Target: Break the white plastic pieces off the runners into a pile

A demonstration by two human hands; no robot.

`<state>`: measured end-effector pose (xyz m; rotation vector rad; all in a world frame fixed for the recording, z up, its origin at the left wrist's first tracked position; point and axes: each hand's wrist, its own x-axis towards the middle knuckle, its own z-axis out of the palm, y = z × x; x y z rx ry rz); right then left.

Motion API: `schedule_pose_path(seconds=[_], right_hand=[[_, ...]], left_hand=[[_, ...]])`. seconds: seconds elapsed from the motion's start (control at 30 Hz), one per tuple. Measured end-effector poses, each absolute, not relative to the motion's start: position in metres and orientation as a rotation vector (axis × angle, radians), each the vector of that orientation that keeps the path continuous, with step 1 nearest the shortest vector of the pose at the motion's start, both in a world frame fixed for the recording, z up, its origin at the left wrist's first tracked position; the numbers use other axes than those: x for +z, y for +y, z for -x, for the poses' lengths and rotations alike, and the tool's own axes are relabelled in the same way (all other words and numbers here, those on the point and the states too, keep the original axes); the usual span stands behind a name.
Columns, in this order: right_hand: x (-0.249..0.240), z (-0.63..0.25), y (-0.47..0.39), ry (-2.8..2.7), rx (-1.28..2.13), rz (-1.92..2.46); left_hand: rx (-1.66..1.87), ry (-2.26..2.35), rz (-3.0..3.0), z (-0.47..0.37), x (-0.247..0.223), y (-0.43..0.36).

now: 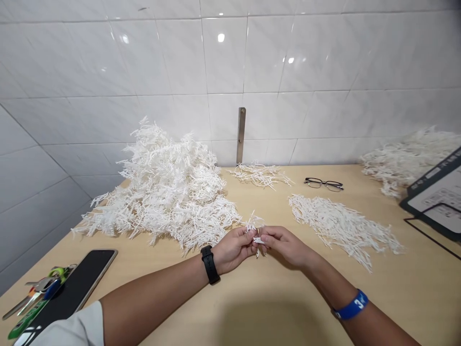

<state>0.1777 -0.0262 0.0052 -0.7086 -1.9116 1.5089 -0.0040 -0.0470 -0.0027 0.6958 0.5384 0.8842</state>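
Thin white strands (254, 222) are pinched between my two hands near the middle of the table. My left hand (234, 249), with a black band on its wrist, grips them between thumb and fingers. Close against it, my right hand (284, 244) has its thumb and fingers pressed on the same small bunch; a blue wristband circles that arm. Some strands stick up above the fingers and a few ends show below. Just beyond my left hand rises a large heap of white strands (169, 187). A flatter pile of strands (342, 226) lies to the right of my right hand.
On the wooden table (180, 298) lie a phone (86, 274) and keys (43, 286) at left. Toward the wall are a small strand pile (261, 175), eyeglasses (323, 184) and a metal strip (241, 137). Another heap (406, 156) and a dark-framed board (439, 197) stand right.
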Motion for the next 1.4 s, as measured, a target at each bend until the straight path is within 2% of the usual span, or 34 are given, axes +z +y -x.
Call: schedule_pose_path(seconds=[0.17,0.3,0.53,0.73,0.93,1.07,1.23,1.4], right_hand=[[0.001,-0.175,-0.026,-1.771,1.586,0.727],[-0.002,-0.173,-0.023,-1.612,1.507,0.819],[0.011,-0.187,-0.013,-1.379,0.725,1.252],[0.005,-0.209,0.008,-1.158,0.515,1.392],[0.008,-0.219,0.013,-1.214,-0.046,1.566],[0.012,-0.211,0.006,-1.231,0.075,1.478],[0.017,-0.202,-0.003,-1.311,0.569,1.293],[0.021,-0.196,-0.018,-1.661,0.7,1.17]], left_hand=[[0.864,0.487,-0.582,0.005,0.0,-0.046],[0.861,0.526,-0.62,0.006,0.001,-0.046],[0.922,0.612,-0.631,0.005,0.0,-0.047],[0.923,0.649,-0.789,0.004,0.001,-0.049],[0.903,0.665,-0.825,0.003,0.003,-0.05],[0.896,0.672,-0.843,0.003,0.004,-0.051],[0.902,0.668,-0.853,0.002,0.005,-0.052],[0.926,0.687,-0.866,0.0,0.002,-0.052]])
